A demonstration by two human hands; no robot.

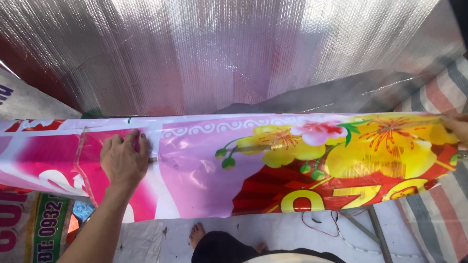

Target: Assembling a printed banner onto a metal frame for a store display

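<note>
Two big sheets fill the view: a silver bubble-foil sheet behind; in front, a glossy pink printed vinyl banner with yellow blossoms, stretched flat across the frame; left hand rests open, palm down, on a clear plastic ruler laid on the banner; right hand at the far edge, grip unclear; risk: slick ruler could skid if pressure eases; bare foot below.

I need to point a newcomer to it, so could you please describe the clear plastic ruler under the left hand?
Find the long glossy pink banner with yellow flowers stretched across the view. Near its left end the left hand presses flat on it. Under that hand lies the clear plastic ruler, see-through and visible only by its shiny edges, unlike the printed banner.
</note>
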